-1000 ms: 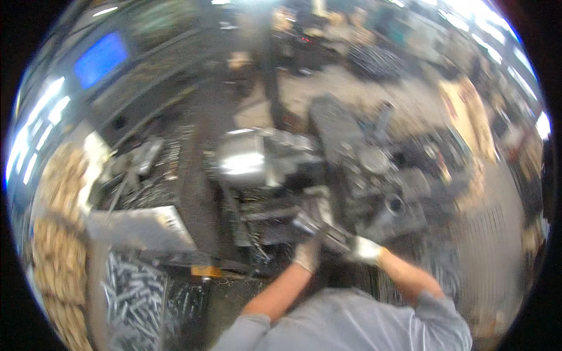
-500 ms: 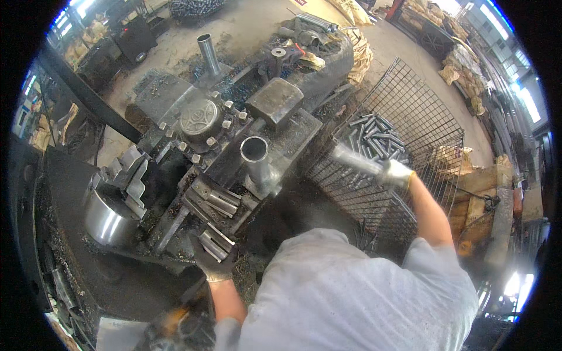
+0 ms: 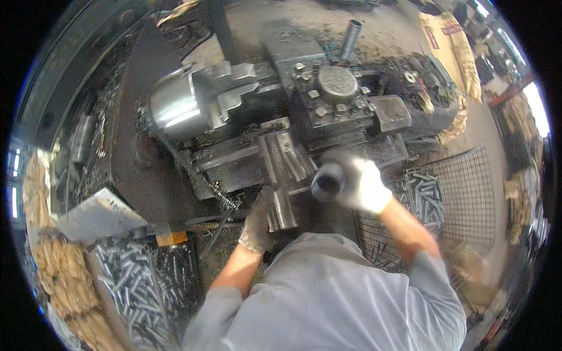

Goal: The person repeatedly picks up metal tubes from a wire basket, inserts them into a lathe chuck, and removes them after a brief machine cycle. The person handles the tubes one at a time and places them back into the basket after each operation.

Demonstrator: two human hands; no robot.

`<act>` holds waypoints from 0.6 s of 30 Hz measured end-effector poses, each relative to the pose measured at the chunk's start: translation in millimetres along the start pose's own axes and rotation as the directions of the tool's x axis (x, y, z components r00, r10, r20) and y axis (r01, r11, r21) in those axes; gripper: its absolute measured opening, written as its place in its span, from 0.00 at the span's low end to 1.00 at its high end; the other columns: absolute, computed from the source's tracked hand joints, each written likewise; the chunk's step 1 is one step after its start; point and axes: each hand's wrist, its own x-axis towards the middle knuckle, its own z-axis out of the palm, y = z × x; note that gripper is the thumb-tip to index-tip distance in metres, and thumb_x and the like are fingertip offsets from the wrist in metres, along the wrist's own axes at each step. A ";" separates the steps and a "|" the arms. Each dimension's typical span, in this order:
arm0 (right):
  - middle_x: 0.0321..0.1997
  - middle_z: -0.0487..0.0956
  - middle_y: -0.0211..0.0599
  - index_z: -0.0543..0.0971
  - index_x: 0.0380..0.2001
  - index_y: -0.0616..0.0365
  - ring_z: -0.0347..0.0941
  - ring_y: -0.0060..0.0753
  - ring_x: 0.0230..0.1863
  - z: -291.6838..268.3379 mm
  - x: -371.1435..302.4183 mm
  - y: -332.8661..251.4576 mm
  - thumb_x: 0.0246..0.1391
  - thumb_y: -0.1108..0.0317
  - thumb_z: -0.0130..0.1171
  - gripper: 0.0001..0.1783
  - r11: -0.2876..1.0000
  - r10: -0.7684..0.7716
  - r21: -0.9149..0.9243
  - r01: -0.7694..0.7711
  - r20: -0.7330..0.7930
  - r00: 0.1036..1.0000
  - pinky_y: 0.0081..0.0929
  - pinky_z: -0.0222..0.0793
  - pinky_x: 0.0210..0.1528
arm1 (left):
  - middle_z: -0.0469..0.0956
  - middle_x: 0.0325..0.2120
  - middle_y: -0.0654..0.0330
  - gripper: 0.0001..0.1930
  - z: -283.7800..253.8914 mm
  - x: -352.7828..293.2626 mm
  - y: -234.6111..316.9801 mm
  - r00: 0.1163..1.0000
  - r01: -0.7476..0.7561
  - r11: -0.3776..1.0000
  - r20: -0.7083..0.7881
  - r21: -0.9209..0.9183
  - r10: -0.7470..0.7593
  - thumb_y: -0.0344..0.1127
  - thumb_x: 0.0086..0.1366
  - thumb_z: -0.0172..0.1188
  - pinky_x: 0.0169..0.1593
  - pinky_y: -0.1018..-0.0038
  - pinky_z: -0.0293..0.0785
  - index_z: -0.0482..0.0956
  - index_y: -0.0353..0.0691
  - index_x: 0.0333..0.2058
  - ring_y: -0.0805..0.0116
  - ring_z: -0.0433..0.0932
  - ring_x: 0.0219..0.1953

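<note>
A grimy metal lathe [image 3: 281, 140] fills the middle of the view, with a shiny chuck [image 3: 175, 108] at its left. My right hand [image 3: 363, 186], in a white glove, is shut on a dark steel tube [image 3: 328, 181] whose open end faces the camera; it is blurred. My left hand [image 3: 257, 222], in a dirty grey glove, rests on the lathe's front edge beside a handle [image 3: 281, 207]. Whether those fingers grip anything is hidden.
A wire mesh bin [image 3: 445, 193] with several steel tubes stands at the right. Another bin of short steel tubes [image 3: 134, 281] lies at the lower left beside a grey metal sheet [image 3: 99, 213]. Sacks [image 3: 451, 47] lie at the far right.
The view has swung back over the lathe. My right hand has come from the wire bin to the lathe's front with a tube in it. My left hand now rests on the machine.
</note>
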 end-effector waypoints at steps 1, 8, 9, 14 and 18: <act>0.55 0.84 0.51 0.81 0.58 0.53 0.86 0.53 0.49 14.6 -7.0 -8.1 0.46 0.65 0.74 0.32 0.994 -0.105 0.032 0.102 0.106 0.989 0.44 0.83 0.50 | 0.86 0.42 0.56 0.28 -3.2 0.0 -0.2 0.999 0.018 0.998 -0.046 -0.062 -0.021 0.60 0.79 0.51 0.49 0.63 0.86 0.79 0.37 0.55 0.61 0.87 0.41; 0.48 0.86 0.58 0.75 0.59 0.58 0.85 0.63 0.45 133.0 32.8 14.9 0.56 0.61 0.65 0.28 0.911 0.354 -0.310 -0.272 0.250 0.901 0.49 0.82 0.49 | 0.86 0.31 0.52 0.26 -66.7 33.3 32.3 0.962 -0.204 0.974 -0.166 0.096 0.217 0.58 0.77 0.54 0.35 0.63 0.88 0.80 0.37 0.49 0.59 0.87 0.29; 0.46 0.86 0.58 0.77 0.56 0.58 0.85 0.64 0.44 133.0 37.5 19.9 0.57 0.60 0.65 0.25 0.898 0.389 -0.324 -0.299 0.265 0.882 0.48 0.82 0.48 | 0.86 0.32 0.51 0.25 -76.6 33.4 38.1 0.963 -0.222 0.970 -0.132 0.098 0.233 0.58 0.78 0.54 0.35 0.63 0.88 0.80 0.38 0.49 0.60 0.87 0.29; 0.46 0.88 0.51 0.82 0.56 0.68 0.84 0.41 0.47 92.0 54.7 13.7 0.52 0.49 0.73 0.36 0.713 0.285 0.551 -0.434 0.337 0.897 0.35 0.78 0.55 | 0.86 0.41 0.55 0.26 -68.8 38.1 46.5 0.903 -0.363 0.927 -0.211 0.090 0.374 0.58 0.78 0.52 0.42 0.65 0.88 0.80 0.40 0.55 0.63 0.87 0.38; 0.51 0.86 0.52 0.79 0.59 0.67 0.84 0.44 0.51 90.6 77.3 -16.5 0.46 0.44 0.77 0.44 0.840 0.183 0.303 -0.451 0.624 0.760 0.37 0.78 0.57 | 0.77 0.59 0.54 0.29 -14.7 51.0 29.7 0.857 -0.515 0.856 0.024 0.039 0.515 0.57 0.81 0.49 0.70 0.59 0.68 0.70 0.40 0.67 0.58 0.75 0.62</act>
